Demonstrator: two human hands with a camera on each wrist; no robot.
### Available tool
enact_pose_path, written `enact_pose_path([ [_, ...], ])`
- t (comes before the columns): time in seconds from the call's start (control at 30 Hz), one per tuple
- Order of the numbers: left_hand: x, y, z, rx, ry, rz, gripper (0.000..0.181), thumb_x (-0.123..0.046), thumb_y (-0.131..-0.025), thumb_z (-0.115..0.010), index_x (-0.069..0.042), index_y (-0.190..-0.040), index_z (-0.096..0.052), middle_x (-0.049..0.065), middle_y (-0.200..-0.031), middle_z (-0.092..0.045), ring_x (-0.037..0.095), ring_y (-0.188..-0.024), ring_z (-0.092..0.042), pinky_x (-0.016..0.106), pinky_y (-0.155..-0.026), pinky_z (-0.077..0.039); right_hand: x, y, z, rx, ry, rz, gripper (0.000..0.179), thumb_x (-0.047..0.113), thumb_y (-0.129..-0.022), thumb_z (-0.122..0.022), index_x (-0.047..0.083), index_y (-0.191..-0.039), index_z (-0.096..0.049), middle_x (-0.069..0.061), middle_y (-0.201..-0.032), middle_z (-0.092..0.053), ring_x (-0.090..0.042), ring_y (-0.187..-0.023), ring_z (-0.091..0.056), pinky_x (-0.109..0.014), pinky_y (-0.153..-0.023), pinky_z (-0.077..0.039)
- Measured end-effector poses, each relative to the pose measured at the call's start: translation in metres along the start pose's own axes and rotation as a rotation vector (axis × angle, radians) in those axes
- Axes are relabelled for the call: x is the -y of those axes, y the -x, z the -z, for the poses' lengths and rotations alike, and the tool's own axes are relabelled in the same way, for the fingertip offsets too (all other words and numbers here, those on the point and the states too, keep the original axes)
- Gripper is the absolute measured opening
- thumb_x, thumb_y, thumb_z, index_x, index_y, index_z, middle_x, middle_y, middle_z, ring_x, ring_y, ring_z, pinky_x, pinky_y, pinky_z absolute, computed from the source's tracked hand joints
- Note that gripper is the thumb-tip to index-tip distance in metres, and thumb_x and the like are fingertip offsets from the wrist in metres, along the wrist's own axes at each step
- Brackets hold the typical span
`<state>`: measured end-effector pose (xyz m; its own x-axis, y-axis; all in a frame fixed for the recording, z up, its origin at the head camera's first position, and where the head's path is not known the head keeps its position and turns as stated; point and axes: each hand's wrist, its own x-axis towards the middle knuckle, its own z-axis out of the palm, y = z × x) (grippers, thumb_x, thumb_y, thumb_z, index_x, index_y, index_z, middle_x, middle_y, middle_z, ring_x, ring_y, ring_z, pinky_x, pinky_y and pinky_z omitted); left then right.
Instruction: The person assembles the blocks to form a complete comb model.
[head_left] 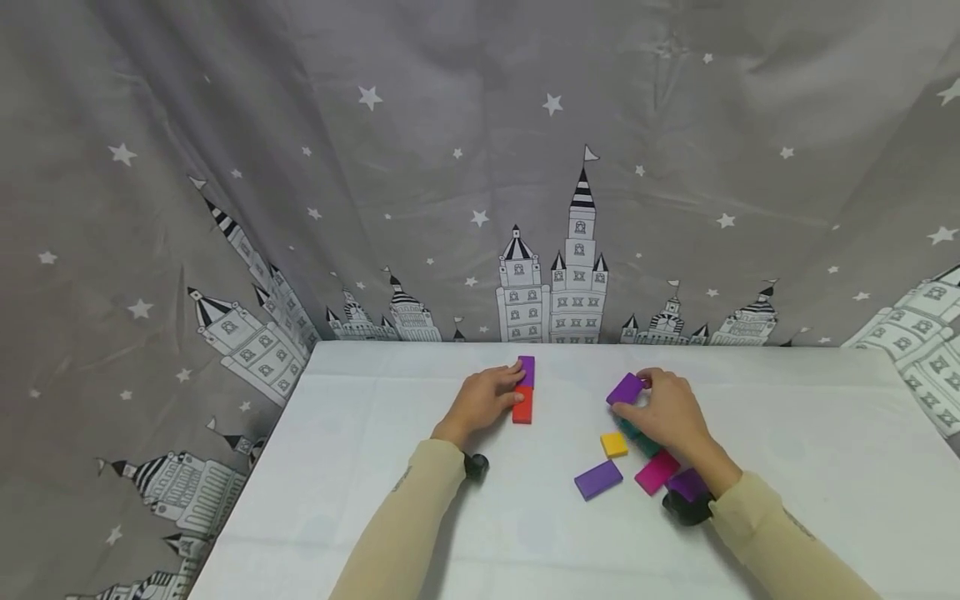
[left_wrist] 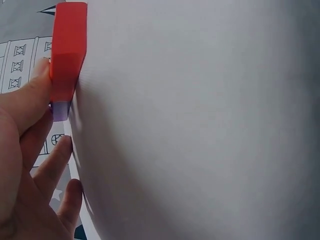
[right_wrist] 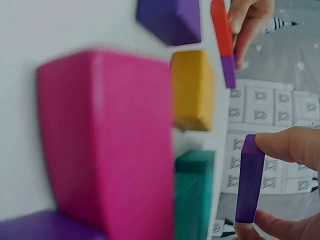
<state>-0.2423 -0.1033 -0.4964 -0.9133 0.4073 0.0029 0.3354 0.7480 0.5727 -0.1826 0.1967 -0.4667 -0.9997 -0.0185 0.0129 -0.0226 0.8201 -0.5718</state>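
On the left, a red block (head_left: pixel 522 406) and a purple block (head_left: pixel 527 372) lie end to end in a straight row pointing away from me. My left hand (head_left: pixel 482 400) rests against the row's left side, thumb by the red block and index finger at the purple one. In the left wrist view the thumb (left_wrist: pixel 37 92) touches the red block's side. My right hand (head_left: pixel 667 412) pinches another purple block (head_left: pixel 625 389) between thumb and fingers. The right wrist view shows this purple block (right_wrist: pixel 249 180) gripped at its two ends, above the tabletop.
Below my right hand lie a yellow block (head_left: pixel 614 444), teal blocks (right_wrist: pixel 192 195), a magenta block (head_left: pixel 656 472) and a purple block (head_left: pixel 598 480). Another purple block (head_left: pixel 686 484) is partly hidden by my right wrist. A grey castle-print curtain (head_left: pixel 420 167) hangs behind the white table (head_left: pixel 337 467).
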Motion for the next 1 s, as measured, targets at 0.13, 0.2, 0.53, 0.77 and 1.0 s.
enact_pose_path([
  [0.13, 0.001, 0.001, -0.001, 0.004, -0.001, 0.0, 0.05, -0.027, -0.094, -0.071, -0.016, -0.141, -0.059, -0.006, -0.152, -0.048, 0.026, -0.141, -0.044, 0.049, -0.119, -0.03, 0.011, 0.005, -0.002, -0.01, -0.02, 0.047, 0.067, 0.034, -0.085, -0.077, -0.01, -0.13, -0.056, -0.028, -0.122, -0.063, -0.045, -0.113, -0.054, -0.06, -0.097, -0.047],
  [0.2, 0.0, 0.001, 0.0, 0.005, -0.006, -0.002, 0.05, -0.027, -0.093, -0.072, -0.016, -0.141, -0.059, -0.006, -0.152, -0.048, 0.026, -0.141, -0.045, 0.049, -0.118, -0.03, 0.017, 0.008, -0.005, -0.008, -0.025, 0.081, 0.065, 0.032, -0.084, -0.078, -0.01, -0.129, -0.058, -0.027, -0.121, -0.063, -0.043, -0.112, -0.055, -0.059, -0.096, -0.048],
  [0.53, 0.0, 0.001, 0.003, 0.008, -0.008, -0.005, 0.051, -0.027, -0.094, -0.072, -0.017, -0.141, -0.059, -0.006, -0.152, -0.048, 0.025, -0.141, -0.045, 0.05, -0.118, -0.03, 0.053, 0.02, -0.019, 0.028, -0.062, 0.153, 0.061, 0.028, -0.081, -0.082, -0.002, -0.13, -0.061, -0.018, -0.126, -0.064, -0.037, -0.12, -0.053, -0.054, -0.101, -0.048],
  [0.77, -0.001, 0.001, 0.002, 0.009, -0.027, 0.007, 0.052, -0.028, -0.093, -0.072, -0.018, -0.142, -0.058, -0.008, -0.152, -0.047, 0.023, -0.142, -0.044, 0.049, -0.119, -0.029, 0.07, 0.028, -0.038, 0.054, -0.05, 0.199, 0.062, 0.03, -0.079, -0.084, 0.0, -0.129, -0.063, -0.014, -0.125, -0.065, -0.033, -0.121, -0.055, -0.05, -0.103, -0.047],
  [1.0, -0.001, 0.001, 0.003, 0.007, -0.021, -0.01, 0.051, -0.027, -0.094, -0.071, -0.016, -0.142, -0.058, -0.006, -0.152, -0.047, 0.025, -0.141, -0.045, 0.05, -0.118, -0.03, 0.086, 0.032, -0.056, 0.079, -0.063, 0.241, 0.058, 0.029, -0.075, -0.087, 0.001, -0.122, -0.067, -0.012, -0.118, -0.068, -0.03, -0.114, -0.058, -0.048, -0.099, -0.05],
])
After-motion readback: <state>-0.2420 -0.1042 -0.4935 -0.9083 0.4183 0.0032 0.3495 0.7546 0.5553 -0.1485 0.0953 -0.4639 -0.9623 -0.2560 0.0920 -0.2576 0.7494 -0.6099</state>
